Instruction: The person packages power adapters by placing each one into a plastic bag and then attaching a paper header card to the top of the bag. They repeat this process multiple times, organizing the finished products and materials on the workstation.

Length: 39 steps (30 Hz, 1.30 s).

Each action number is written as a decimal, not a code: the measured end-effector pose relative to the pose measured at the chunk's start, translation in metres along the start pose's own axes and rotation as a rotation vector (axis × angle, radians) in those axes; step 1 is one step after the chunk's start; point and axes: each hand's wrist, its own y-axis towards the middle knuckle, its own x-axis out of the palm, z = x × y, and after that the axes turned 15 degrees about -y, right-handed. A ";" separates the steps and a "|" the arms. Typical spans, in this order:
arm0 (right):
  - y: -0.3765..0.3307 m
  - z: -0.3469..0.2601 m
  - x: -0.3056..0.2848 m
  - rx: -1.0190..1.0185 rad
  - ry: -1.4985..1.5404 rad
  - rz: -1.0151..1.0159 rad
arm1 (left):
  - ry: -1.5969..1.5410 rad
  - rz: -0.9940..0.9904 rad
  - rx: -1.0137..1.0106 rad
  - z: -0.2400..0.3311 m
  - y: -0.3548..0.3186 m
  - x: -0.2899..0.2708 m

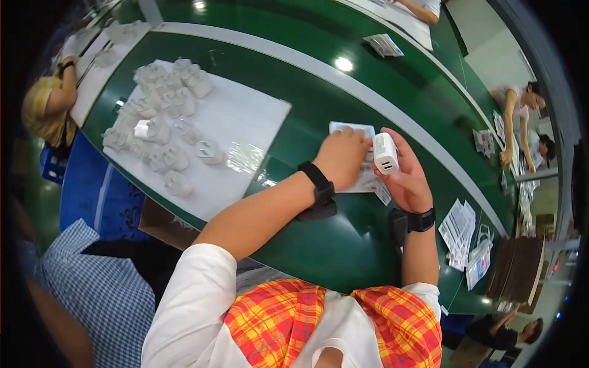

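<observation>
A white two-port USB charger (385, 153) is in my right hand (408, 178), gripped between thumb and fingers with its ports facing me. Just left of it, my left hand (342, 158) is curled over a small pile of printed plastic packets (353, 127) on the green table. Its fingertips point down and toward the charger. What they pinch, if anything, is hidden behind the hand. Both wrists wear black bands.
A white sheet (245, 116) at the left bears several wrapped white chargers (175, 101). Printed leaflets (457, 230) and a clear packet (480, 260) lie at the right, near stacked brown cardboard (518, 270). Co-workers sit around the green table (294, 227), one close at my left (110, 288).
</observation>
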 end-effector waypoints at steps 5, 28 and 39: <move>-0.008 0.023 -0.006 0.021 -0.761 0.338 | 0.045 -0.019 0.089 -0.019 0.000 0.000; -0.001 0.035 -0.003 0.053 -1.227 0.349 | 0.297 0.080 0.072 0.002 -0.015 0.004; -0.002 0.031 0.001 -0.222 -0.962 0.252 | -0.284 0.124 0.070 -0.017 0.007 -0.045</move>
